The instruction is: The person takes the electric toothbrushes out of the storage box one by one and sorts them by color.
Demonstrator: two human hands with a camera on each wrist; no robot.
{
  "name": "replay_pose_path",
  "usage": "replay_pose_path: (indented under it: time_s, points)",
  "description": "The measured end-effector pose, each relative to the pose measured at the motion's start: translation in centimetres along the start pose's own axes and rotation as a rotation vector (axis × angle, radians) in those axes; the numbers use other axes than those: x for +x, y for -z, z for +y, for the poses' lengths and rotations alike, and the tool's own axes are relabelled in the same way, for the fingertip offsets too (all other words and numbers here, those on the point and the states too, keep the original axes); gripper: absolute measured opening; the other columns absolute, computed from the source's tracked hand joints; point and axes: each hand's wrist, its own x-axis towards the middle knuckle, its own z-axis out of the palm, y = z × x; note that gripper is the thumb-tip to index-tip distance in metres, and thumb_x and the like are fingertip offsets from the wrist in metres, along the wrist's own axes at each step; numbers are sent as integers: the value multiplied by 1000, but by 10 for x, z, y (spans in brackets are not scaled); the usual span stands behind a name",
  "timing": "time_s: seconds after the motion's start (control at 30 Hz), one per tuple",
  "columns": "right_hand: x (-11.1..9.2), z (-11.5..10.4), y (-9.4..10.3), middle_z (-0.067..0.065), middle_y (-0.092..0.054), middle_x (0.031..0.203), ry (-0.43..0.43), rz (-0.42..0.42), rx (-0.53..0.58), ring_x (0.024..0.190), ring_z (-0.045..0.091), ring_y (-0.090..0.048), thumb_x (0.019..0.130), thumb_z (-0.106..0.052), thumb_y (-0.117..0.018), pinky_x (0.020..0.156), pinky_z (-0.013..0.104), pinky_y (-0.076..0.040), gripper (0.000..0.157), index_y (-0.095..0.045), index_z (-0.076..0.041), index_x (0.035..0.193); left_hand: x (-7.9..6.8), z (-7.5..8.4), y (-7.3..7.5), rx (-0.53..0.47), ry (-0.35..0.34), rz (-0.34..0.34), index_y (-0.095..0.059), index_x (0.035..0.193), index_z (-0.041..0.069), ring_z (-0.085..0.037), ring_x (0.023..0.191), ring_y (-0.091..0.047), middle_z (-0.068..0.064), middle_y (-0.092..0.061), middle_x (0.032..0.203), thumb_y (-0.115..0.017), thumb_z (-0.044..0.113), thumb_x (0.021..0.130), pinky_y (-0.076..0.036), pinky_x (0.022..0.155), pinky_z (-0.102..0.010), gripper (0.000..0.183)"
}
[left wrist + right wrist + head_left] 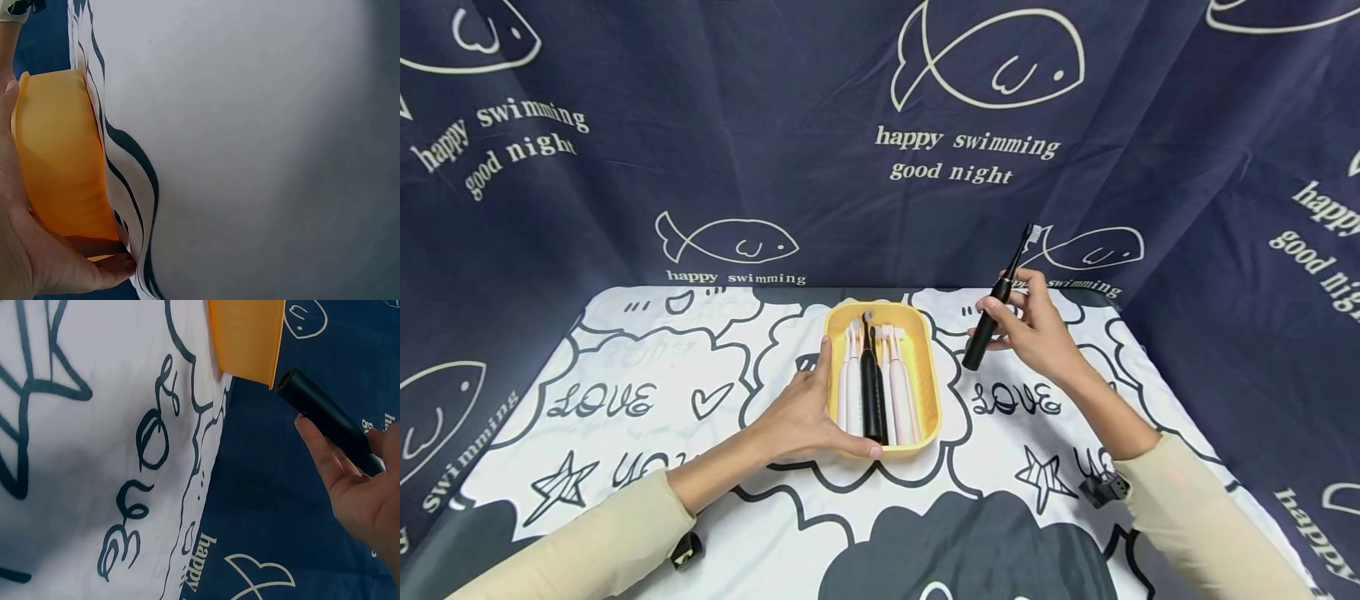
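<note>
A navy fabric backdrop [842,108], softly creased and printed with pale fish and "good night" lettering, hangs behind a worktop [647,358] dressed in white cloth with dark cartoon outlines, a covering that could ruck up if anything on it were dragged. There sits a yellow tray [932,383], smooth and apparently plastic, with rounded corners and sloping walls; it could tip or skid should the person's left grip [808,408], curled around its left side with the thumb at the near edge, bear down unevenly. The right grip [1036,321], closed on the handle between thumb and fingers, holds a black toothbrush [1002,289] aloft to the tray's right, tilted with its head up; the slim, round, dark barrel could slip if that hold loosens. Inside the tray, another black toothbrush [871,392], white toothbrushes [853,392] and a pale pink toothbrush [902,400] lie lengthwise and close, their narrow necks liable to tangle if nudged. Smallest of all, the raised brush's pale bristles [1036,234] could bend or soil if they touch the cloth
</note>
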Motion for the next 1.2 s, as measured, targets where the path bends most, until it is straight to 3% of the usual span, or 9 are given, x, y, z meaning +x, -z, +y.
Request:
replay_pose_path:
  time_s: [0.13, 0.33, 0.67, 0.9, 1.0, 1.2]
  points:
    - [0, 2, 5, 3, -71, 123, 2, 15, -10, 88, 15, -85, 121, -18, -53, 79, 39, -70, 49, -22, -6, 156, 0, 0, 0, -8, 7, -3, 18, 181, 23, -41, 161, -46, -32, -38, 176, -100, 84, 55, -49, 124, -60, 183]
    - [-1, 7, 14, -10, -72, 120, 3, 28, -11, 90, 15, -86, 121, -17, -54, 78, 36, -70, 46, -24, -9, 155, -1, 0, 0, -15, -3, 3, 17, 181, 23, -39, 159, -47, -31, -39, 176, -100, 84, 55, -49, 124, -59, 183]
    - [0, 17, 29, -10, -76, 117, 25, 62, 27, 86, 19, -87, 119, -16, -58, 75, 38, -70, 45, -26, -8, 149, 1, -1, 1, -9, -12, 5, 18, 181, 22, -42, 160, -47, -33, -38, 176, -100, 85, 54, -50, 124, -59, 184]
    - [0, 25, 38, -9, -76, 108, 47, 97, -1, 84, 19, -86, 116, -13, -64, 73, 40, -70, 41, -35, -25, 142, -1, 0, 1, -2, -10, 1, 17, 181, 21, -39, 158, -48, -30, -41, 175, -100, 85, 54, -50, 122, -58, 184]
    - [1, 28, 41, -11, -77, 105, 52, 123, -33, 83, 16, -86, 115, -13, -66, 73, 39, -70, 41, -37, -26, 141, -2, 0, 2, -4, -11, 1, 16, 181, 20, -40, 159, -48, -31, -41, 175, -101, 83, 55, -50, 123, -58, 184]
    - [3, 34, 45, -13, -76, 104, 59, 186, -69, 83, 10, -85, 114, -12, -67, 72, 37, -69, 40, -40, -19, 143, -1, -1, 1, 3, -21, 6, 16, 181, 19, -41, 158, -49, -32, -42, 174, -101, 83, 55, -51, 122, -58, 183]
